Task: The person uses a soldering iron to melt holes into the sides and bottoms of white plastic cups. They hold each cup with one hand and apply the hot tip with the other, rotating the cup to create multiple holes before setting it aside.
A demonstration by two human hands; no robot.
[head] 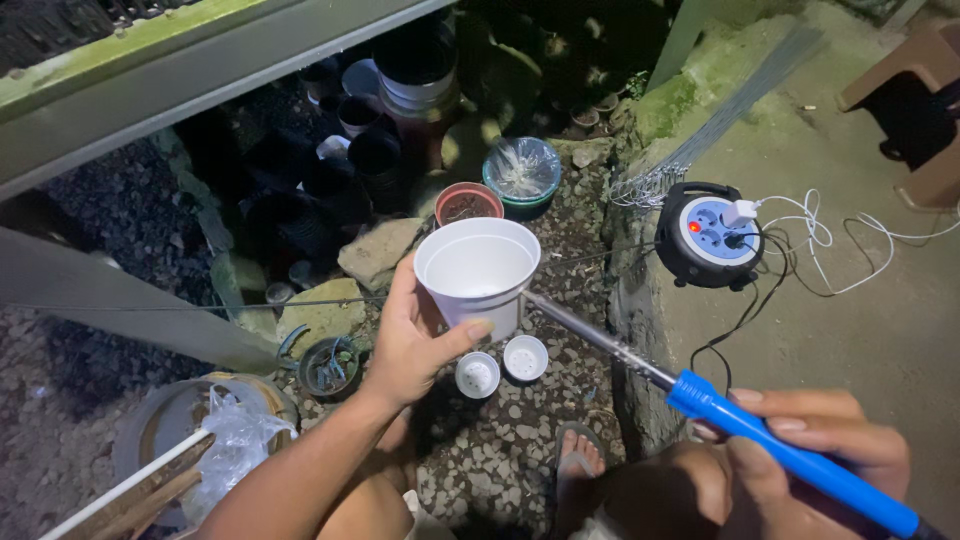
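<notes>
cup: a white plastic cup (478, 272) sits at the centre of the frame, lifted clear of the gravel ground (520, 440), mouth up and tipped slightly toward the camera
left hand: the left hand (415, 340) wraps the cup from the left, thumb across the lower front wall, fingers behind; the grip is closed on the cup, low on its body, which leaves the right side wall bare
tool: a soldering iron with a blue handle (790, 452) runs from lower right up to the centre; its metal shaft (590, 335) ends at the cup's lower right wall, touching or just beside it
right hand: the right hand (810, 450) is at lower right, grip closed around the blue handle far back from the hot end, likely for safety
cup to grips: cup inside the left grip; well apart from the right grip, joined only by the shaft
power: a round black cable reel (708, 236) right of centre, on the concrete ledge (850, 330), with a white plug in it
nearby: two small white pots (502, 366) stand on the gravel below the cup; dark pots stacked in the upper centre
</notes>
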